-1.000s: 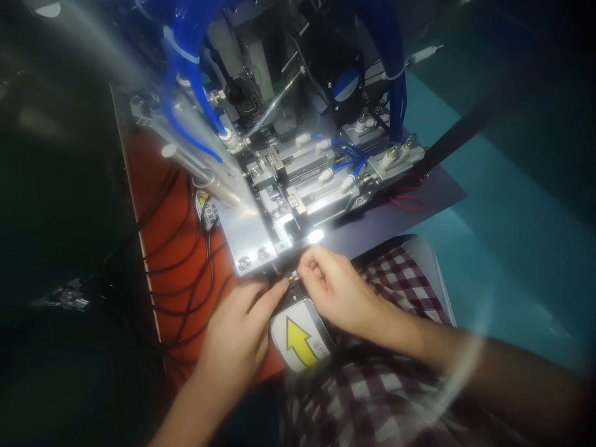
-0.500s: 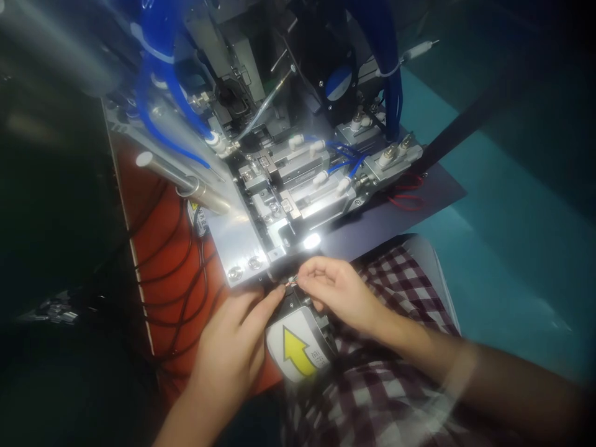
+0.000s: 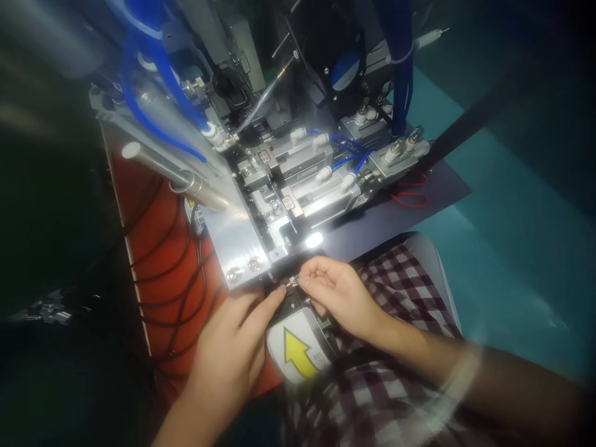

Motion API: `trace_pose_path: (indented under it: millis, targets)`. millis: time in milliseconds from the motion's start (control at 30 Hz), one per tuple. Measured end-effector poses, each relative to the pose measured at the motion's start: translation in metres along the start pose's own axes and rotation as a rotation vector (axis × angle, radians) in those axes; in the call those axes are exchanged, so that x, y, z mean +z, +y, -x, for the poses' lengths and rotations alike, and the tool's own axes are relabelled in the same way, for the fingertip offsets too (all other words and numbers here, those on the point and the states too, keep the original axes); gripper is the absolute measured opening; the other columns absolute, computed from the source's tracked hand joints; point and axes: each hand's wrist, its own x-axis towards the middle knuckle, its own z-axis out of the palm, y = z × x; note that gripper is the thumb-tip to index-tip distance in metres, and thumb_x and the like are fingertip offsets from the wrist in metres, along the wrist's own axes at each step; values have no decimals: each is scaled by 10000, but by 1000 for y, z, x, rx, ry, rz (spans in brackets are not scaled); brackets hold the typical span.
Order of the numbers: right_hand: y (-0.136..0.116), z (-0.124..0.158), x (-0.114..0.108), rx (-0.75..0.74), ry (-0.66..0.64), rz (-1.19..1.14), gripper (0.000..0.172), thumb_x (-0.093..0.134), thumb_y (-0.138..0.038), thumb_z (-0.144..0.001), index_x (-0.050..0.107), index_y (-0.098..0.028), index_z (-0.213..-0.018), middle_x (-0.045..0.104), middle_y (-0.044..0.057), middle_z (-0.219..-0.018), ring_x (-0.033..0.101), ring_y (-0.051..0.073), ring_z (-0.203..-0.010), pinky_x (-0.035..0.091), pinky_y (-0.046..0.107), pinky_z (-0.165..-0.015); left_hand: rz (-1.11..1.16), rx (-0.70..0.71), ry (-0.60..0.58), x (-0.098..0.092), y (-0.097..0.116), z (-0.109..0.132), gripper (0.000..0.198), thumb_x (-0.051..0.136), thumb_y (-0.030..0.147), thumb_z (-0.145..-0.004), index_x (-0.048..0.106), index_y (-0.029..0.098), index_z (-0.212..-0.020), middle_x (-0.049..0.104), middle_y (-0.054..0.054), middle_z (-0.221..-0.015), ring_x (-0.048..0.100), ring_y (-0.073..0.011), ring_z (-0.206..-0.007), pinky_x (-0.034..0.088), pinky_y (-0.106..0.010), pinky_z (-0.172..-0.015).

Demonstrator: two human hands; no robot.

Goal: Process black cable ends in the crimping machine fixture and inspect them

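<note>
Both hands meet at the near edge of a metal machine, over a small dark fixture (image 3: 292,304). My right hand (image 3: 338,292) is closed in a pinch on a small wire-like piece (image 3: 293,282), its thin ends showing between the two hands. It is too small to make out exactly. My left hand (image 3: 233,338) reaches in from the left, with a fingertip pressed at the piece's left end; its other fingers are partly hidden below the plate. Just under the fixture is a white label with a yellow arrow (image 3: 298,351).
Ahead stand the machine's silver cylinders (image 3: 321,202) with blue air tubes (image 3: 179,112). A metal plate (image 3: 237,248) carries a slanted round post (image 3: 158,164). Black cables (image 3: 186,298) lie over the orange-red surface at left. A small lamp (image 3: 314,239) shines above the hands.
The view has shifted slightly. My hands keep nearly the same place and pinch; a little more of the thin piece shows by my right fingertips.
</note>
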Motion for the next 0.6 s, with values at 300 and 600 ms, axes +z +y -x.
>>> trace_pose_path:
  millis: [300, 600]
  targets:
    - [-11, -2, -1, 157, -19, -53, 144, 581, -232, -803, 575, -149, -685, 415, -85, -505, 312, 44, -434, 227, 199, -437, 3, -15, 5, -1, 0, -2, 321, 424, 44, -889, 563, 173, -1147, 585, -73, -997, 608, -156, -876, 513, -238, -724]
    - [-9, -1, 3, 16, 25, 107, 152, 610, -286, -836, 552, -170, -756, 462, -80, -536, 409, 65, -445, 337, 209, -451, 12, -9, 20, -2, 1, -2, 320, 434, 41, -881, 587, 149, -1141, 601, -85, -1000, 611, -161, -860, 511, -241, -707]
